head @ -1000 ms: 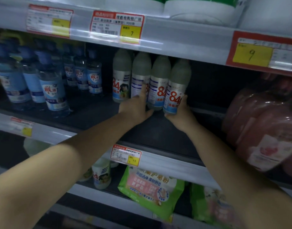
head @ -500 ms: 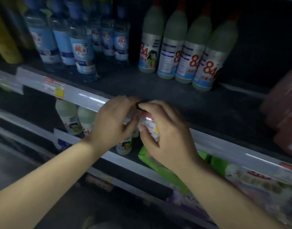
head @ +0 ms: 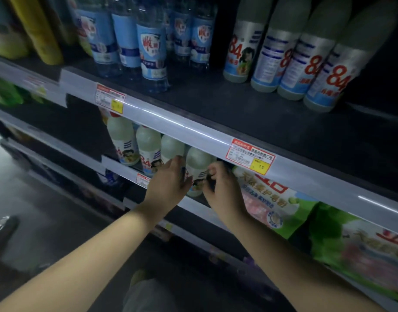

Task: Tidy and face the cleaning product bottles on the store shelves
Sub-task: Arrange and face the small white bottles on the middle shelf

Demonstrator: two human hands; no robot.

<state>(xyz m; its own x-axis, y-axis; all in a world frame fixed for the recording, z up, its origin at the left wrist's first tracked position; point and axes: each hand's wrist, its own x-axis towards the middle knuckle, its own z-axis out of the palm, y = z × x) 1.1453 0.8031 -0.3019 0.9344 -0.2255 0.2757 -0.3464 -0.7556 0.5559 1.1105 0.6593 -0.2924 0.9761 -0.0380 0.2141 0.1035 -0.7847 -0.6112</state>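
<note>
Head view looks down a dim store rack, where the upper shelf [head: 249,109] carries yellow bottles [head: 39,32] at far left, a cluster of blue-labelled clear bottles [head: 152,48] in the middle, and four white "84" bottles [head: 290,59] in a close diagonal line at right; of those four, the second from the left shows its printed back and the others show the red numerals, so that row looks mostly faced with one bottle left to turn. Green detergent bags [head: 283,206] lie under the shelf's price rail at right, on the lower shelf [head: 194,202]. Beside them, on that same lower shelf, stands a row of smaller white bottles [head: 126,140] running left to right, and this row appears to be the one in work. The bottle at the right end [head: 198,164] sits between both hands: the left hand [head: 171,179] rests on its left side with fingers fairly straight and spread, while the right hand [head: 220,185] has its fingers curled against the bottle's right side and seems to grip it, though the exact hold is hard to read in the blur. Two of its neighbours show their labels frontward, so I judge this row partly done
</note>
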